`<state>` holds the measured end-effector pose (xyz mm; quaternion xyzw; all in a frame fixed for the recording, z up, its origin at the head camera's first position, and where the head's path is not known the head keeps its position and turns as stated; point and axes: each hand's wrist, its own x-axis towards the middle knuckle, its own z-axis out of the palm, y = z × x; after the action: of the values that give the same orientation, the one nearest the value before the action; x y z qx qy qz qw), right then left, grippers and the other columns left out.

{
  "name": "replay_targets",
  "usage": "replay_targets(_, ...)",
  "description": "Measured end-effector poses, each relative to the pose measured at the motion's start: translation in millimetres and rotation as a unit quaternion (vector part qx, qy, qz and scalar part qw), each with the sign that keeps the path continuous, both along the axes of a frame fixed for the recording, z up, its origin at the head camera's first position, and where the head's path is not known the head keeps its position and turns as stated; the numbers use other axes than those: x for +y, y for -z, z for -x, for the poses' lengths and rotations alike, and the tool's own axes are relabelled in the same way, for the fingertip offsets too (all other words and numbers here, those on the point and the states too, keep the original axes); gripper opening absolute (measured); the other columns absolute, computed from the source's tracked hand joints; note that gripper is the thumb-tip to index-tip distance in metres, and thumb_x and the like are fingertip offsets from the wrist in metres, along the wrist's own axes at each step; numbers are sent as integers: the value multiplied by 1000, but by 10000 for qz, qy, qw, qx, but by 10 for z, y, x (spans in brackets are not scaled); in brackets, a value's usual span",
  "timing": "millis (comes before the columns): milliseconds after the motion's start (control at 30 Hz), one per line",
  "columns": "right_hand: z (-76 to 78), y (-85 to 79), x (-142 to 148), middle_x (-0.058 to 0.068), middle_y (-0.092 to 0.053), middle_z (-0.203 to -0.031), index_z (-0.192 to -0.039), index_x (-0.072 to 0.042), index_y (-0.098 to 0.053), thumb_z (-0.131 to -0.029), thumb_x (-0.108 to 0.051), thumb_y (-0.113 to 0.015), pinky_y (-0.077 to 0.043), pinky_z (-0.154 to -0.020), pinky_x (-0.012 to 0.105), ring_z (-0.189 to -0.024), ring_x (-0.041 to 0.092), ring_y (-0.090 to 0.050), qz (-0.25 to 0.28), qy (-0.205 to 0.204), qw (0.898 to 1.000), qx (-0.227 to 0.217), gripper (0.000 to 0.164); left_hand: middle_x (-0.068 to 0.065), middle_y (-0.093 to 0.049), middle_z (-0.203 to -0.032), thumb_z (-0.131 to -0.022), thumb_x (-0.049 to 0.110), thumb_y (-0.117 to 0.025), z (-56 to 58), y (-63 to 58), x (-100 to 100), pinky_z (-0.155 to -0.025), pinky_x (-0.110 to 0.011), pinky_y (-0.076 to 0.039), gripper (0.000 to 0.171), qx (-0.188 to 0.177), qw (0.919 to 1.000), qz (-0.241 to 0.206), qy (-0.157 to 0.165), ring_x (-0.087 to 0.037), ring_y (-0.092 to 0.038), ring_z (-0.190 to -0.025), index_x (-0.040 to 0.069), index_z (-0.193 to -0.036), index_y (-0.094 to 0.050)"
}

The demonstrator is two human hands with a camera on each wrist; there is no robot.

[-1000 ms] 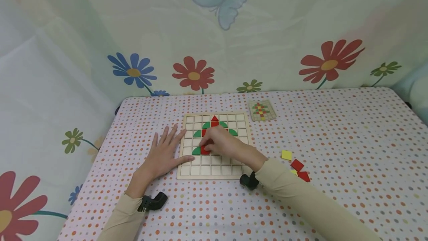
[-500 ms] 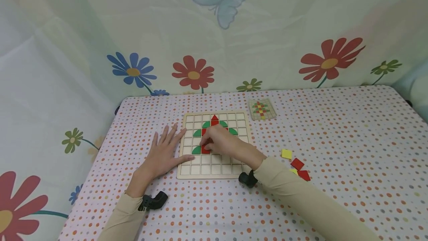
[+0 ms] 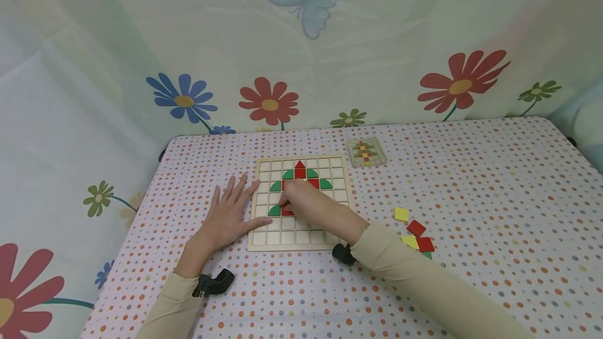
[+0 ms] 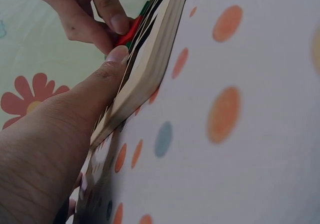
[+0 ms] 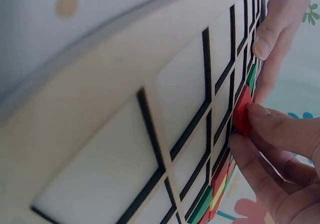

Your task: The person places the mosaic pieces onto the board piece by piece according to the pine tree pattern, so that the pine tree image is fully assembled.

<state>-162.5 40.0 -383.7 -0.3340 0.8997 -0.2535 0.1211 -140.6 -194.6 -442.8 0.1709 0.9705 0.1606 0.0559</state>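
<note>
In the head view a wooden grid board lies on the dotted cloth, with red, green and some yellow tiles set in its upper and middle squares. My left hand spreads its fingers at the board's left side, the thumb over the rim. Over the middle of the board is my right hand. Its thumb and a finger pinch a red square tile, which tilts slightly out of the grid in the right wrist view. A green quarter-circle tile sits just left of it. My right hand covers several squares.
Right of the board lie loose tiles: a yellow square, a red square, another yellow piece, a second red piece and a partly hidden green one. A pattern card lies behind the board's right corner.
My right hand has turned slightly over the red tile, and its forearm has shifted a little left, uncovering more of the loose tiles. The left hand keeps its place. The head view has shifted slightly.
</note>
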Motion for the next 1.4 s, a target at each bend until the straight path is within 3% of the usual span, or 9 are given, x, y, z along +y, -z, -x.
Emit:
replay_targets(267, -40, 13, 4, 15, -75, -104, -102, 4, -82, -93, 7, -73, -61, -87, 32, -102, 26, -70, 0, -60, 9995, 326, 12, -12, -8, -176, -91, 70, -65, 2, 1, -5, -124, -68, 3, 100, -33, 10000, -13, -1, -40, -1, -161, 22, -169, -25)
replay_targets(433, -40, -10, 82, 14, -77, -106, -106, 4, -81, -94, 6, -74, -60, -89, 31, -105, 25, -70, 105, -192, 9997, 129, 15, -12, -8, -175, -91, 69, -66, -2, 7, 0, -124, -68, 3, 100, -26, 10000, -25, -32, -40, -1, -161, 21, -168, -25)
replay_targets(567, -83, -94, 296, 11, -78, -107, -106, 3, -81, -93, 8, -71, -58, -82, 29, -99, 21, -70, 164, -237, 9994, -175, 17, -12, -9, -175, -91, 69, -66, 0, 25, 2, -124, -68, 3, 101, -11, 10000, 10, -63, -40, -1, -161, 21, -169, -25)
replay_targets(667, -150, -150, 558, 8, -78, -105, -105, 1, -81, -91, 7, -73, -58, -81, 30, -96, 19, -70, 122, -92, 9993, -353, 17, -12, -9, -175, -90, 69, -66, 10, 26, 11, -125, -67, 3, 102, -13, 10000, 17, -54, -40, 0, -161, 21, -169, -24)
replay_targets(867, -319, -136, 1183, 1, -74, -107, -103, -9, -82, -89, 0, -81, -59, -87, 42, -105, 23, -69, 147, 421, 9983, -373, 16, -13, -9, -175, -89, 69, -67, 17, 6, 13, -125, -67, 3, 102, -46, 10000, 3, -46, -40, 0, -161, 20, -168, -25)
replay_targets(1067, -438, -40, 1732, -1, -71, -106, -104, -12, -81, -84, -4, -86, -56, -80, 39, -96, 20, -65, 130, 1116, 9932, -290, 22, -14, -10, -175, -90, 67, -68, 0, -9, 8, -124, -68, 3, 101, -78, 9999, 43, -71, -41, -1, -161, 19, -168, -26)
replay_targets(1400, -486, 135, 2099, 3, -72, -98, -99, -5, -80, -78, 5, -88, -63, -76, 43, -88, 25, -71, 184, 1833, 9829, -7, 25, -14, -10, -175, -90, 67, -68, -3, -1, 20, -124, -68, 3, 101, -23, 10000, -12, -53, -41, -1, -161, 19, -168, -26)
